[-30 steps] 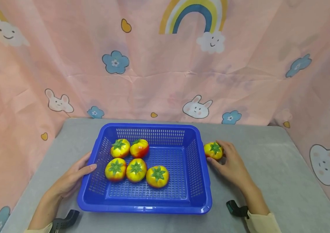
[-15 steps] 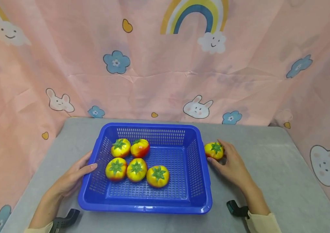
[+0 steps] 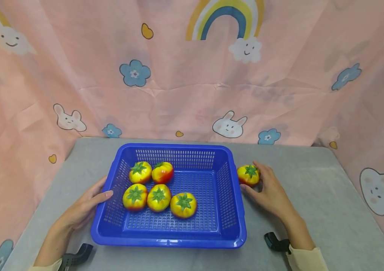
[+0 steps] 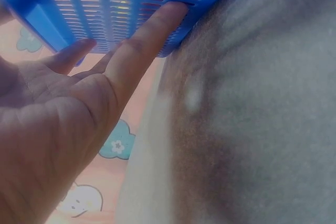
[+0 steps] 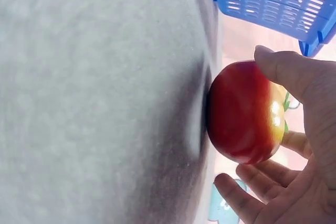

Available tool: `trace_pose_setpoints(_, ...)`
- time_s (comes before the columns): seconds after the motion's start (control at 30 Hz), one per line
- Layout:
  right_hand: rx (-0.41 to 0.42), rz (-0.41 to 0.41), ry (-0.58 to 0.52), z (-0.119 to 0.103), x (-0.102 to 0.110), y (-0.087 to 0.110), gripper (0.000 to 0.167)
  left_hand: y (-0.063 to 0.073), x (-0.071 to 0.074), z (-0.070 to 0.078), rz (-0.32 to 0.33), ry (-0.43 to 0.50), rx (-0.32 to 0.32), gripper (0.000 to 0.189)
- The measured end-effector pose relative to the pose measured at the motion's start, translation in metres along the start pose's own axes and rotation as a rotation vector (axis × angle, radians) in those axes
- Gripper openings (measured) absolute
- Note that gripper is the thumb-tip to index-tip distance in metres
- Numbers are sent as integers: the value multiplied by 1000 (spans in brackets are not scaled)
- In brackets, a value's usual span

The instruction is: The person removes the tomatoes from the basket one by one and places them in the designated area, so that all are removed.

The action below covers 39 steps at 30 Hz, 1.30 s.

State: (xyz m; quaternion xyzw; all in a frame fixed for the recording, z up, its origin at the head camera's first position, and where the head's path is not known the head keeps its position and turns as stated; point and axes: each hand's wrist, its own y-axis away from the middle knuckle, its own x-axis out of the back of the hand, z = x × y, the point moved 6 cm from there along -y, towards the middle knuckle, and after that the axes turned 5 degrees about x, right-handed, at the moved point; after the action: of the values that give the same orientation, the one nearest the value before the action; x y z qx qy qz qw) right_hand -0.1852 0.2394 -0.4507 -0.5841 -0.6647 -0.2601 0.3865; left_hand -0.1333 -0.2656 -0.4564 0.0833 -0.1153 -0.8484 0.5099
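The right hand [image 3: 271, 194] partly hides the tomato [image 3: 247, 175] beside the basket [image 3: 168, 242].

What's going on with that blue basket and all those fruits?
A person's left grip holds the left edge of the blue basket. The right grip holds one red-and-yellow fruit just outside the basket's right side, where it seems to rest on the gray table. Five similar fruits are inside the basket.
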Motion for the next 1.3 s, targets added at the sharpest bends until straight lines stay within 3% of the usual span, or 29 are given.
trace_pose_setpoints(0.43,12,-4,22,-11,15,3,100,-2,-1,1,-4,-2,7,74)
trace_pose_setpoints(0.87,29,9,10,-31,29,5,95,-2,0,2,3,-2,-10,72)
trace_pose_setpoints(1.13,80,27,12,-48,33,6,88,0,1,2,-15,9,-24,71)
trace_pose_setpoints(1.3,170,55,27,-60,39,6,84,2,0,2,-26,18,-22,72)
